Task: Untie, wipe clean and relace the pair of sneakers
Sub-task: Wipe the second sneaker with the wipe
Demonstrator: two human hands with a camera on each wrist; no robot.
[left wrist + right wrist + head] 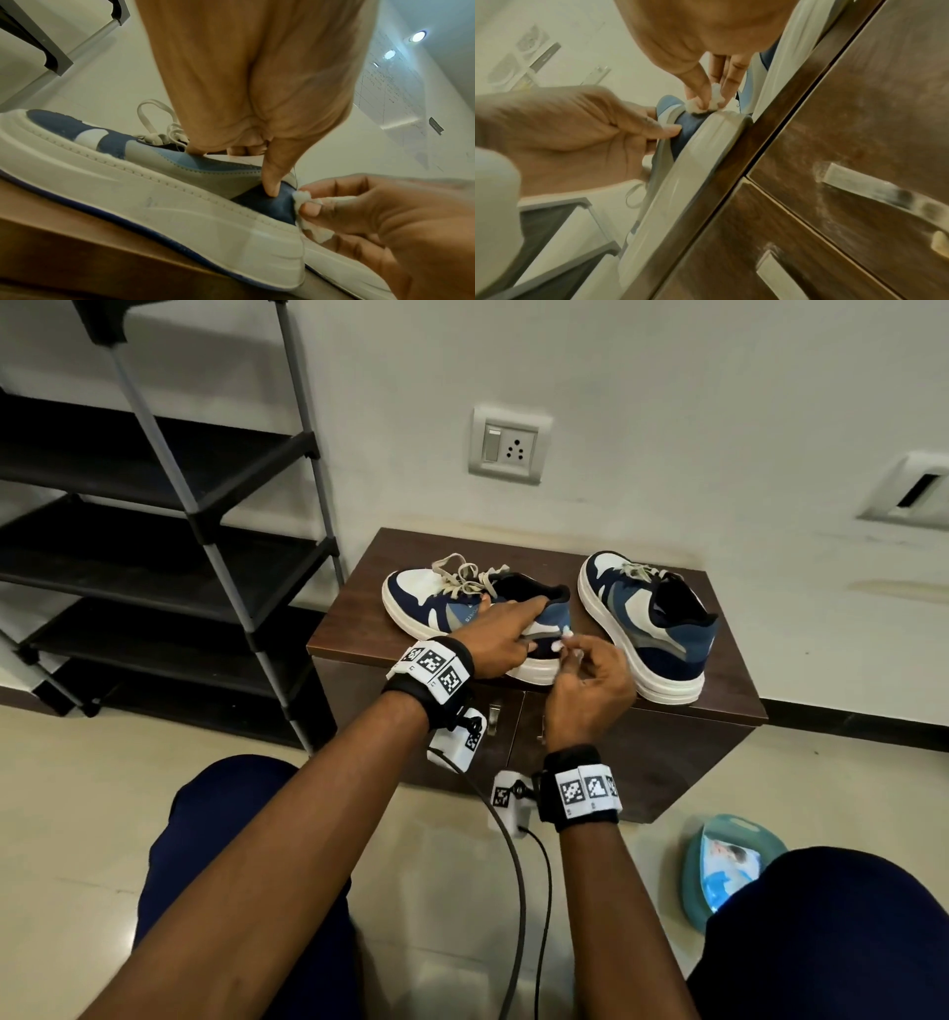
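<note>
**Me:** Cotton, white and fluffy, a small wad (299, 200), pinched between thumb and fingertips of my right hand (590, 683). It touches the navy suede-like heel panel of the near blue, grey and white low-top sneaker (436, 603). My left hand (493, 642) grips that shoe at the collar, thumb (271, 182) pressing the heel panel to steady it.

**Observer:** Step in hand?

**Me:** Wiping, I judge. Flat beige laces (462, 577) lie loose and looped over the tongue, so untying looks done on this shoe. Relacing not yet begun.

**Observer:** Next move?

**Me:** Probably work the wad along the seam where the napped panel meets the thick, ridged white rubber sole (205, 229). Light pressure: cotton sheds on stitching.

**Observer:** Second shoe?

**Me:** Matching sneaker (647, 621) stands to the right, well apart, laces gathered at the tongue; knotted or not, I cannot tell. Both sit on the dark brown wood-grain cabinet top (354, 613). Black-shelved metal rack (154, 516) stands left; teal plastic pack (719, 870) lies on the floor.
</note>
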